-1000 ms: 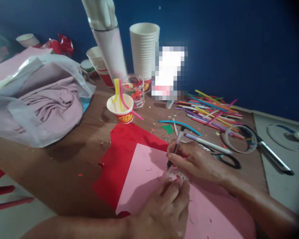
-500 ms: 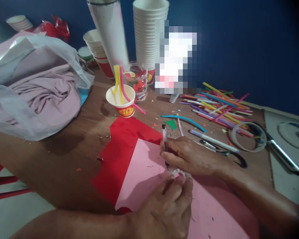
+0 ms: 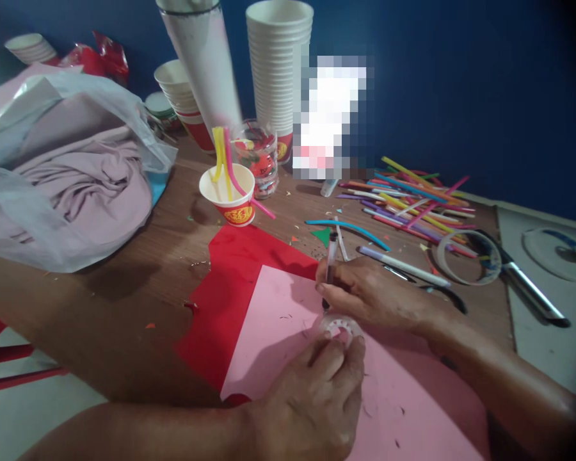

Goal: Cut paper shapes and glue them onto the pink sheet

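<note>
A sheet of pink paper [image 3: 255, 325] lies on top of red paper [image 3: 221, 288] on the wooden table. With bent fingertips, my left hand [image 3: 317, 400] presses a small clear plastic ring [image 3: 349, 325] flat against the pink sheet. My right hand [image 3: 369, 291] grips a pen [image 3: 331, 259] with a dark cap end and dark tip, its point down at the ring's upper left rim. Short dark curved marks are scattered over the pink paper. Fingers of my left hand hide the lower part of the ring.
Behind stand a paper cup [image 3: 235, 211] with bent straws, a clear cup [image 3: 264, 160] and a tall cup stack [image 3: 273, 77]. Loose coloured straws [image 3: 413, 198], a marker [image 3: 403, 266], a tape roll [image 3: 439, 256] and a box cutter [image 3: 532, 291] lie right. A bag of cloth [image 3: 86, 179] fills the left.
The pen and my right hand have shifted slightly right and up, and the pen's top leans further right. More of the ring shows now. The whole view has moved a little.
</note>
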The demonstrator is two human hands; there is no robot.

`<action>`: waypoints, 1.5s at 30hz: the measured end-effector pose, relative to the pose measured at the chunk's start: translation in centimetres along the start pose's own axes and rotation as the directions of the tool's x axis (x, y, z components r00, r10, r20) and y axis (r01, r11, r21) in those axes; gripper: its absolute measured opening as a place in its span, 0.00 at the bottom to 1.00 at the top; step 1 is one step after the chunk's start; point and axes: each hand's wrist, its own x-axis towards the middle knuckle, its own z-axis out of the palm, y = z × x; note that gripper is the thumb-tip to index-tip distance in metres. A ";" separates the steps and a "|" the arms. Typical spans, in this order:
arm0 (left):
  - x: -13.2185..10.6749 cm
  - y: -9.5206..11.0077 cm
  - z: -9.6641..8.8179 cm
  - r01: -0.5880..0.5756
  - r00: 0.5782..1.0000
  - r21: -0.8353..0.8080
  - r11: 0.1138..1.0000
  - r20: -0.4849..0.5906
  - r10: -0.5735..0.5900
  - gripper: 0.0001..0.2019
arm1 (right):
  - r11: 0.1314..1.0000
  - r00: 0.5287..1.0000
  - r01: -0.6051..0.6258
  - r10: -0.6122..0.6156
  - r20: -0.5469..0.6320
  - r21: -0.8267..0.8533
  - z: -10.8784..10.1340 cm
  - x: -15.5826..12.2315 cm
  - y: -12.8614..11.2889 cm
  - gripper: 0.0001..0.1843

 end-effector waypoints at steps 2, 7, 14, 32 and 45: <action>0.1 0.0 0.0 0.000 1.000 -0.009 1.000 -0.004 0.000 0.18 | 1.000 1.000 -0.013 0.013 -0.010 0.026 -0.1 -0.3 0.2 0.12; 0.1 -0.1 0.0 -0.012 0.999 -0.019 1.000 0.034 0.013 0.19 | 0.997 0.999 -0.033 0.035 -0.036 0.071 0.0 -1.4 0.6 0.11; -0.1 0.0 0.4 -0.037 0.996 -0.018 0.999 0.082 0.038 0.20 | 0.990 0.984 -0.071 0.089 -0.153 0.121 0.5 -3.3 0.7 0.09; 0.6 -1.3 0.6 -0.031 0.999 -0.112 0.993 -0.038 0.027 0.15 | 0.991 0.912 -0.060 0.103 -0.398 0.118 3.0 -8.0 1.5 0.09; 0.9 -1.4 -0.1 0.000 0.995 -0.213 0.977 -0.097 -0.021 0.14 | 0.994 0.842 0.072 -0.107 -0.528 -0.086 4.8 -10.7 1.6 0.07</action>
